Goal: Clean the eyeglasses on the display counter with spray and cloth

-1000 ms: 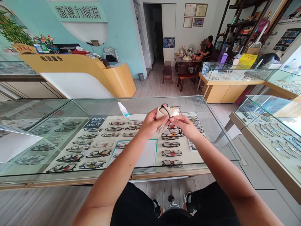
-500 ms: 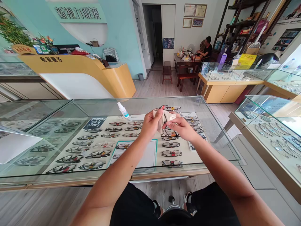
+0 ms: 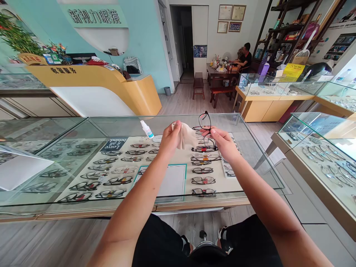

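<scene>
My left hand (image 3: 168, 139) is closed on a beige cleaning cloth (image 3: 185, 135) that hangs from its fingers above the glass counter (image 3: 250, 148). My right hand (image 3: 221, 142) pinches a pair of black-framed glasses (image 3: 205, 124), held upright with one lens sticking up above the fingers. The cloth and the glasses are a short way apart. A small white spray bottle (image 3: 146, 129) with a blue label stands on the counter just left of my left hand.
Rows of spectacle frames (image 3: 111, 178) lie inside the case under the glass. More glass cases (image 3: 319, 148) stand to the right. A yellow reception desk (image 3: 91, 85) is behind on the left. A person (image 3: 244, 55) sits at a far table.
The cloth was wrapped round the glasses between both hands. Now the hands have drawn apart and risen a little: the left keeps the cloth, the right lifts the glasses clear.
</scene>
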Available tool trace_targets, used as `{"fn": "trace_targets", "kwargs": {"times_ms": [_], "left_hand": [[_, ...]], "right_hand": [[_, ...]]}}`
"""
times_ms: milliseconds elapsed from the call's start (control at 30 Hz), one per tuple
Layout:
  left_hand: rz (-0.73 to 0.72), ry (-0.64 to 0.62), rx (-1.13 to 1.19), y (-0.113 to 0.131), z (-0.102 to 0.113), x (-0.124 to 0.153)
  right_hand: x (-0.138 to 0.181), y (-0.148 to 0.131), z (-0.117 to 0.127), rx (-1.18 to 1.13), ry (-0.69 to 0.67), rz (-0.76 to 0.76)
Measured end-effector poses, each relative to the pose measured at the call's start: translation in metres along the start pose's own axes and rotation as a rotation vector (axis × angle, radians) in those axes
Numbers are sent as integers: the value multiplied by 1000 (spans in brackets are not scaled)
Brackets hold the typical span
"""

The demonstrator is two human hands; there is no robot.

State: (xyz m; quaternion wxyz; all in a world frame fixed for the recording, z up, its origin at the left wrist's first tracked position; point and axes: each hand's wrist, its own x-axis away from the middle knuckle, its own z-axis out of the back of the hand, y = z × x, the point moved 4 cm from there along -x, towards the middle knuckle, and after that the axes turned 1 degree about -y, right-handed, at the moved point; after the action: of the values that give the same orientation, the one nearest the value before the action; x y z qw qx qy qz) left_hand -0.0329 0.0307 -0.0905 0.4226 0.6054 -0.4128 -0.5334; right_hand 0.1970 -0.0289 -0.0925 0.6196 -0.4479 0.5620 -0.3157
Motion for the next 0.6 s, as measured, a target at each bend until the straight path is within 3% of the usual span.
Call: {"fn": "trace_targets", "kwargs": {"times_ms": [100, 300, 500, 600], "left_hand": [[-55, 5, -137, -2, 9, -8], [-18, 30, -405, -7, 24, -19], [8, -15, -894, -9, 34, -24], [93, -69, -1136, -18, 37, -26]], "right_hand": [[-2, 6, 4, 5, 5, -37], [-4, 0, 2, -18, 35, -53], [-5, -7, 0, -120, 34, -43], [-5, -9, -1, -135, 27, -58]]}}
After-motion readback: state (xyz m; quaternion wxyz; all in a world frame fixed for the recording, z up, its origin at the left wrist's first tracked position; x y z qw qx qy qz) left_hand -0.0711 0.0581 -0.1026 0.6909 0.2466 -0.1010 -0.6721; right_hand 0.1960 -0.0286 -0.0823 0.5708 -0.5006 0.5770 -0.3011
